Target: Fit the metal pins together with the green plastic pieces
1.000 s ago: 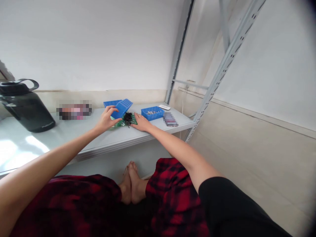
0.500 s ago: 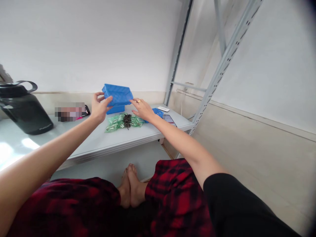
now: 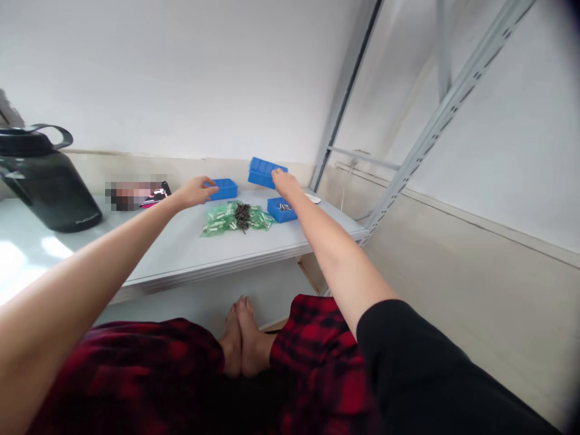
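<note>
My right hand (image 3: 284, 182) grips one end of a blue plastic bin (image 3: 263, 173), raised above the back of the shelf and tilted. Fingers slightly apart, my left hand (image 3: 197, 192) is at the left end of a second blue bin (image 3: 226, 189), overlapping its edge; whether it touches is unclear. In front lie green plastic bags (image 3: 220, 219) of small pale cylindrical pieces, with a heap of dark screws (image 3: 243, 215) between them. A third blue bin (image 3: 277, 211), holding small metallic pieces, stands right of the bags, partly behind my right forearm.
A dark water bottle (image 3: 49, 187) stands at the left of the grey shelf (image 3: 176, 254). Right of it lies a partly blurred-out item with a pink and black end (image 3: 156, 194). A white object (image 3: 313, 198) peeks out behind my right arm. A metal upright (image 3: 435, 115) rises at right.
My left hand has let go of the raised bin and moved to the bin behind. My right hand has carried the raised bin rightward. The view has shifted slightly.
</note>
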`<state>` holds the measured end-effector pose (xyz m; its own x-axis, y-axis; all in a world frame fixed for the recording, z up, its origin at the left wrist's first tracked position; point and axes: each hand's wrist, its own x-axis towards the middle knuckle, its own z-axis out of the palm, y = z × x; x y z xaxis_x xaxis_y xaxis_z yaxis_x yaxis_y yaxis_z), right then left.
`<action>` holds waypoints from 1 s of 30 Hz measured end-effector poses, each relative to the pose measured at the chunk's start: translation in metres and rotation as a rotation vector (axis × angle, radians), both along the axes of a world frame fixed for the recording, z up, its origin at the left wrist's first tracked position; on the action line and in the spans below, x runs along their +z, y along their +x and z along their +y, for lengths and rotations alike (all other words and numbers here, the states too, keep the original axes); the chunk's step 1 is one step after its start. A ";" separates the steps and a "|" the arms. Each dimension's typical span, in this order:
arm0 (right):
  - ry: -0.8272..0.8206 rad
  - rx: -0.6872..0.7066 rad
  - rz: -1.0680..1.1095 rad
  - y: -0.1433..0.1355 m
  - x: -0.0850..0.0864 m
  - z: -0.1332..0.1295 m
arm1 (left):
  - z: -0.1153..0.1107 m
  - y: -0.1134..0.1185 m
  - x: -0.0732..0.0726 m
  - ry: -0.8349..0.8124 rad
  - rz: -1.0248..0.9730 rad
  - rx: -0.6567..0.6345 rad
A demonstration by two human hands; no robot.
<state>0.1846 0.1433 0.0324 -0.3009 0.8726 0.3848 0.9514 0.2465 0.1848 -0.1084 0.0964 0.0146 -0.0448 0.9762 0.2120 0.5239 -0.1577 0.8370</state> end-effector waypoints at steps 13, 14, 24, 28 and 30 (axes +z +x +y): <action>-0.264 -0.141 0.099 -0.037 -0.026 0.047 | -0.053 -0.018 -0.034 0.184 0.477 -0.250; -0.269 -0.146 0.102 -0.038 -0.028 0.049 | -0.055 -0.015 -0.035 0.163 0.511 -0.265; -0.335 -0.069 0.018 -0.008 -0.011 0.039 | 0.014 0.005 -0.019 0.218 0.972 -0.037; -0.378 0.021 -0.051 0.028 -0.008 0.011 | 0.063 0.025 -0.011 0.095 0.977 0.065; -0.377 0.096 -0.105 0.043 -0.012 -0.007 | 0.078 0.030 -0.012 -0.005 1.015 0.076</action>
<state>0.2280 0.1364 0.0203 -0.4083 0.9128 0.0057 0.9016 0.4023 0.1591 -0.0785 0.1748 0.0023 0.0918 0.9792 0.1808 0.9957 -0.0920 -0.0075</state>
